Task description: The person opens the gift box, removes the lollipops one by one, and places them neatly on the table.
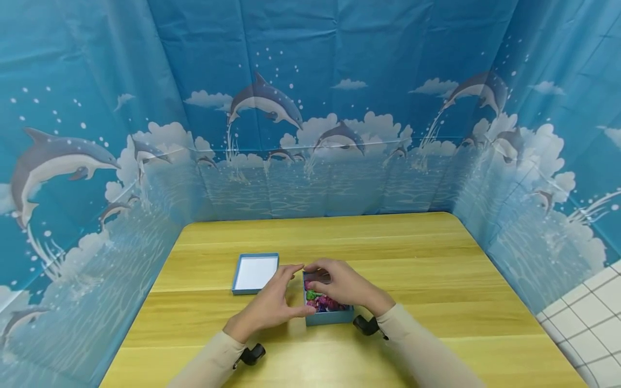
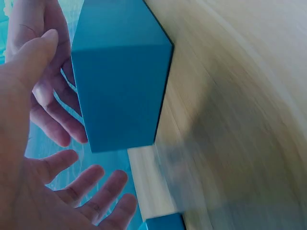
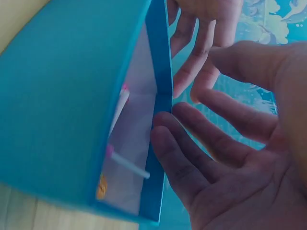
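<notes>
A blue open-topped box (image 1: 330, 319) sits near the middle of the table, with colourful small pieces (image 1: 330, 304) inside, one of them bright green. The right wrist view shows thin white sticks (image 3: 129, 165) with pink ends in it. Over the box is my right hand (image 1: 346, 283), its fingertips (image 3: 165, 143) right at the rim and none of the contents between its fingers. To the left of the box, my left hand (image 1: 271, 304) has its fingers spread and its thumb by the front left corner. Its palm faces the box (image 2: 120, 91) and holds nothing.
A shallow blue lid (image 1: 256, 273) with a white inside lies upturned on the table, left of the box. The yellow wood-grain table (image 1: 398, 242) is bordered by a blue dolphin-print curtain (image 1: 310, 183) at the back and sides. White floor tiles (image 1: 582, 315) show at the right.
</notes>
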`<state>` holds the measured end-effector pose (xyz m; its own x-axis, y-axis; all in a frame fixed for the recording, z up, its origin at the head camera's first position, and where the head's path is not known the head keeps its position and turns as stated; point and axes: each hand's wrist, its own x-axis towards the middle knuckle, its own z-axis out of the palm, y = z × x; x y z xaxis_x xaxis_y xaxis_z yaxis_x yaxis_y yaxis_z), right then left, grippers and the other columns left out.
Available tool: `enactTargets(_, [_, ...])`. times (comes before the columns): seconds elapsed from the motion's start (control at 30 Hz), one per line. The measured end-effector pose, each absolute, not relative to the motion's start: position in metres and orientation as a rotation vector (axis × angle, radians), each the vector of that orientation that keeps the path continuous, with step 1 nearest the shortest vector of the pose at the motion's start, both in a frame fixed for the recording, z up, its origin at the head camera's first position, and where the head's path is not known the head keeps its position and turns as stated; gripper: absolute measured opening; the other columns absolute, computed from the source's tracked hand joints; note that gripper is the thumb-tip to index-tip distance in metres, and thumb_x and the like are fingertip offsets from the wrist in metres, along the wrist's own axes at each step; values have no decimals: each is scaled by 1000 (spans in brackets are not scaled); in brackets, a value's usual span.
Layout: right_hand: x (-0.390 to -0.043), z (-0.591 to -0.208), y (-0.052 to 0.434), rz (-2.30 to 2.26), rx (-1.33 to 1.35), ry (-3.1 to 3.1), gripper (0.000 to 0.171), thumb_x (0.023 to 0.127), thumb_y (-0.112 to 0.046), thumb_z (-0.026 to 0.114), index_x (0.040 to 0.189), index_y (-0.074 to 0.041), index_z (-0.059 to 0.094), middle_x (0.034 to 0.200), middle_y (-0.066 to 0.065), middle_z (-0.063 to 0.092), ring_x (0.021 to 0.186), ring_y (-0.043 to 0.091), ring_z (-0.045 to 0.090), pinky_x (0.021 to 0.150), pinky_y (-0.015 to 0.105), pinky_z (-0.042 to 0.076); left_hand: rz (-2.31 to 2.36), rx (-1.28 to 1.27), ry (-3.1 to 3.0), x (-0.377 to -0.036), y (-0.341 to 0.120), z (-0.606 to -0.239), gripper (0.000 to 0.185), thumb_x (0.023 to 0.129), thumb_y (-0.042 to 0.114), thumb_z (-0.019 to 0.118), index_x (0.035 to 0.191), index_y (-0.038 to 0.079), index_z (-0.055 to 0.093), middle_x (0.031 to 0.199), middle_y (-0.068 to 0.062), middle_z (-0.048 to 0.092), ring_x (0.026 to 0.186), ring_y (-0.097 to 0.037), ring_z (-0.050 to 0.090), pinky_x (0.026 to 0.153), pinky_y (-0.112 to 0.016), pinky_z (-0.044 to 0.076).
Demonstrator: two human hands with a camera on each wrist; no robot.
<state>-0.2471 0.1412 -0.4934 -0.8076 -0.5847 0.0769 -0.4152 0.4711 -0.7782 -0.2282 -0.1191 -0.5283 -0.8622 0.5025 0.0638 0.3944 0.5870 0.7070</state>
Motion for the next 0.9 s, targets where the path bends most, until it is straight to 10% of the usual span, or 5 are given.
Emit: enactTargets(0.9, [-270,-480,132,-573,-1068,2509,27,107,-9,86,134,-9,86,117,5,86,91,3,73,88,27,65,1083,810,2593,-236,-109,-524,113,96,61,94,183,15,37,185,-10,43,167,-41,50,133,-67,47])
